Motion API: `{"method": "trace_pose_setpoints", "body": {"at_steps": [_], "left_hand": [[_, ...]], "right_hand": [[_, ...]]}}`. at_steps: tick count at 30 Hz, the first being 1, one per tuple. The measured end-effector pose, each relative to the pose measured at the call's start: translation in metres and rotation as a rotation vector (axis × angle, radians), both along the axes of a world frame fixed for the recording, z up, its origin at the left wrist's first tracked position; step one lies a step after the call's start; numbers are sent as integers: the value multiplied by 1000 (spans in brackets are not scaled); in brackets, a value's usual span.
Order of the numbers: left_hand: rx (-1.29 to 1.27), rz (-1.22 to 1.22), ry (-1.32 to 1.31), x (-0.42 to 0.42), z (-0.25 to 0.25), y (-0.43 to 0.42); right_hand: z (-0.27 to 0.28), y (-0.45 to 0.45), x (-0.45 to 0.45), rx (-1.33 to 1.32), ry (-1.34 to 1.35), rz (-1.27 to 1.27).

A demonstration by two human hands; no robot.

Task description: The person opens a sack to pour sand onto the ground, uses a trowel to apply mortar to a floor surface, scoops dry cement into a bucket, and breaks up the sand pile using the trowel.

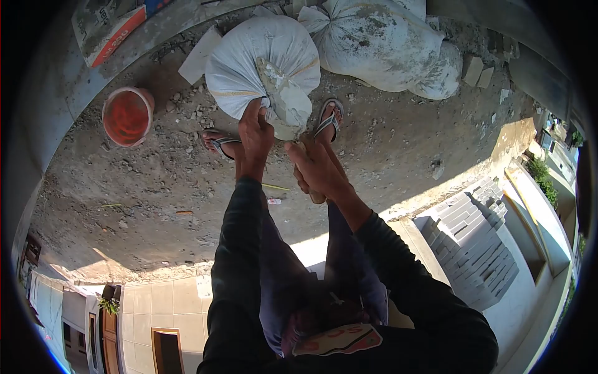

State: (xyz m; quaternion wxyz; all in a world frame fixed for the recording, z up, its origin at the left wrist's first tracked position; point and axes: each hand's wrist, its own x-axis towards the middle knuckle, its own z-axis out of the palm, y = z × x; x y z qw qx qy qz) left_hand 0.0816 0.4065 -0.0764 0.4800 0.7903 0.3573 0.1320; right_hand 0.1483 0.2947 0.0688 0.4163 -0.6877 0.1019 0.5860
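A stuffed white woven sack (227, 65) sits on the ground with its gathered neck turned toward me. My left hand (255, 134) pinches that neck, fingers closed on the bunched fabric. In my right hand (316, 167) is the wooden handle of a trowel (293, 112), and the handle's end pokes out below the fist. The trowel's broad blade is caked in grey and lies over the front of the sack, its narrower end pointing away from me. My sandalled feet stand on both sides, close to the sack.
More filled white sacks (374, 47) lie at the upper right, beside some broken blocks (478, 71). A bucket (128, 116) with a reddish inside stands to the left. Rubble covers the dirt ground. A printed bag (109, 31) is at the upper left, stacked grey blocks (473, 249) lower right.
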Motion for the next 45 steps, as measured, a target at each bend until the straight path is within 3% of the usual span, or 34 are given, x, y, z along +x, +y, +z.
{"method": "trace_pose_setpoints", "body": {"at_steps": [3, 5, 7, 8, 10, 14, 18, 20, 22, 24, 26, 27, 29, 32, 33, 36, 37, 40, 43, 45], "left_hand": [[-71, 0, -37, 3, 12, -3], [-101, 28, -43, 11, 16, 0], [-429, 97, -24, 11, 18, 0], [-425, 94, -26, 11, 18, 0], [-656, 135, -97, 15, 28, 0], [-882, 248, -139, 23, 53, 3], [-1063, 277, -193, 18, 51, 8], [-755, 317, -71, 27, 69, 8], [-652, 237, -24, 27, 71, 13], [-547, 149, 23, 27, 71, 22], [-112, -61, 97, 28, 68, 31], [-114, -62, 100, 29, 70, 36], [170, -209, 324, 36, 82, 47], [180, -371, 623, 57, 101, 60], [192, -456, 752, 64, 102, 61], [66, -422, 846, 91, 95, 60], [72, -429, 844, 95, 85, 57], [33, -217, 663, 83, 46, 43], [-9, -118, 522, 57, 62, 36], [7, -179, 468, 38, 64, 38]], "right_hand": [[12, -20, -7, -10, 15, 18], [16, -18, -3, 58, -87, -104], [11, -11, 5, 5, -217, -103], [4, -5, 12, -76, -320, -64], [-24, 15, 31, 32, -489, -127], [-91, 60, 71, 74, -655, -58], [-96, 59, 70, 181, -839, -37], [-91, 46, 68, 142, -728, -162], [-78, 32, 74, 90, -635, -355], [-82, 0, 89, -17, -706, -367], [-83, -39, 119, -77, -791, -346], [-81, -56, 136, -111, -863, -358], [-75, -90, 175, -273, -1075, -275], [-73, -136, 231, -587, -1457, -94], [-70, -148, 244, -667, -1462, -63], [-63, -169, 256, -686, -1320, -166], [-59, -167, 249, -586, -1276, -227], [-52, -156, 217, -398, -1049, -364], [-46, -136, 172, -263, -839, -360], [-52, -129, 145, -225, -725, -310]]}}
